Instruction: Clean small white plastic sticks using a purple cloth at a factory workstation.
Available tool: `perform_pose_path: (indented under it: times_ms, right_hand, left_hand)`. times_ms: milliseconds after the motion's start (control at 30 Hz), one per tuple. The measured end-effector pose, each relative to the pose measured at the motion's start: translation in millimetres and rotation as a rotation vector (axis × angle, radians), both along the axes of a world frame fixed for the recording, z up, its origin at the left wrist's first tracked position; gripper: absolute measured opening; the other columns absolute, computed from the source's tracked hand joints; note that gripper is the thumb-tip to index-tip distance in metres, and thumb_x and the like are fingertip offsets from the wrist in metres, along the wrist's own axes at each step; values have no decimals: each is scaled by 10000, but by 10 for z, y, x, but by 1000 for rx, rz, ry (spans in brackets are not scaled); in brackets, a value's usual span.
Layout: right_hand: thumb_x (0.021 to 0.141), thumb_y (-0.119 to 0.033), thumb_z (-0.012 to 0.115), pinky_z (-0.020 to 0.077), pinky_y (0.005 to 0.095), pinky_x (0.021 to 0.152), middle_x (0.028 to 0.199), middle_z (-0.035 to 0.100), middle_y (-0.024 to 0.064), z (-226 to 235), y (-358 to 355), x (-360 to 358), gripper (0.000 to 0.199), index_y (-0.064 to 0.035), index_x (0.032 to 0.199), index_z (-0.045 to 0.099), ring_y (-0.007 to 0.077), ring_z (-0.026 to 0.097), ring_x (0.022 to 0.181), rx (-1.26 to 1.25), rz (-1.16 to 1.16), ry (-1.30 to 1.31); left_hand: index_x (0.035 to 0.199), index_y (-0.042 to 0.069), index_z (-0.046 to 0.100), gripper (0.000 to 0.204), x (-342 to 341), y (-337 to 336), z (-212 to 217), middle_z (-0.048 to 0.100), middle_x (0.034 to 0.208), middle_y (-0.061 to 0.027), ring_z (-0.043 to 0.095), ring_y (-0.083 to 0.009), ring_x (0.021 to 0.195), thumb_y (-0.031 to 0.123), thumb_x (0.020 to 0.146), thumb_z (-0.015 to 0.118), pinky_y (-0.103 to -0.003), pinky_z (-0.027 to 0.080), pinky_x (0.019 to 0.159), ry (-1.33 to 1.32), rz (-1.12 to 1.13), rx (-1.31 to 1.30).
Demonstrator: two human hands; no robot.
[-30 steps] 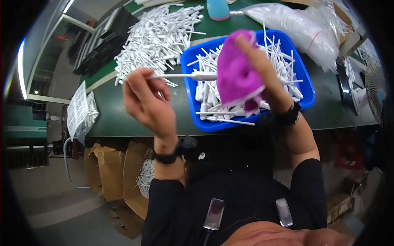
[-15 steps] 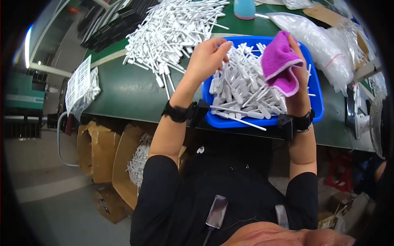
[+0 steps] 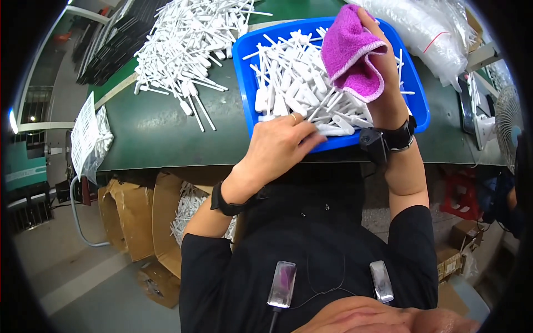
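Note:
A purple cloth [image 3: 355, 53] with a pale edge is gripped in my right hand [image 3: 386, 72], raised over the right part of a blue plastic bin [image 3: 242, 66]. The bin holds a heap of white plastic sticks with wider, flattened ends [image 3: 302, 77]. Over the bin's near rim, my left hand [image 3: 280, 141] is bent with fingers and thumb drawn together beside the sticks. Its thumb is smeared by motion, and I cannot make out what is between the fingertips. Both wrists wear black straps.
A big pile of similar white sticks [image 3: 189, 41] lies on the green table [image 3: 166, 130], left of the bin. Clear plastic bags [image 3: 427, 33] lie behind at right, near a fan [image 3: 506, 119]. A bagged bundle [image 3: 101, 136] rests at the table's left edge; cardboard boxes [image 3: 130, 216] stand below.
My left hand has come down from above the bin's far-left side to its near rim. Sticks that poked over that rim no longer show there. The right hand still holds the cloth.

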State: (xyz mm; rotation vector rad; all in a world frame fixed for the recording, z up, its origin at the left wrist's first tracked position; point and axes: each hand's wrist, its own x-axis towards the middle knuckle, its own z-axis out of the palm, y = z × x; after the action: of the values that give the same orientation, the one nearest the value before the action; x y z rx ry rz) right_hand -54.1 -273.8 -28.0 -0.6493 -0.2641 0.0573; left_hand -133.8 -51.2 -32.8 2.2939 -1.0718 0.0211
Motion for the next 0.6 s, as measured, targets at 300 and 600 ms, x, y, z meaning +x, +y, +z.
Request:
perform_pose_path:
  times_ms: [300,600]
  right_hand:
    - [940,-362,469,478,260,552,688,595,0,354,365,-188,289,-103,888,588,136,594,611,-22,-95,283]
    - [966,-289,417,482,387,885,1044,626,99,170,251,-34,343,-36,1169,531,227,610,944,105,-101,376]
  left_hand:
    - [777,81,633,177,182,-70,-84,565,669,-69,588,-248,589,250,775,686,-350,444,506,-245,345,73]
    - [857,82,645,99,281,973,55,605,742,-86,598,-258,640,172,821,621,-346,456,568,-257,891,17]
